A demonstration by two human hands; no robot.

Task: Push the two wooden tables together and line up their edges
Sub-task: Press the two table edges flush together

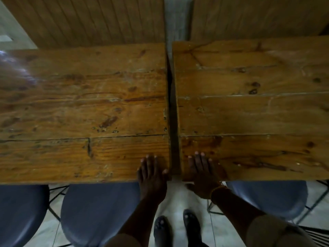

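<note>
Two plank-topped wooden tables stand side by side. The left table (80,107) and the right table (252,107) are apart, with a narrow dark gap between them that runs front to back. Their near edges sit at almost the same height; the right table's far edge lies slightly farther away than the left one's. My left hand (151,173) lies flat on the left table's near right corner, thumb at the gap. My right hand (204,173) rests flat on the right table's near left corner, its thumb hanging below the front edge. Neither hand holds anything.
Blue round chair seats sit under the near edges: one (99,213) at the left table, another (19,214) at far left, one (267,198) at the right table. Wood-panelled wall sections (92,18) stand behind the tables. My shoes (178,229) stand on the tiled floor.
</note>
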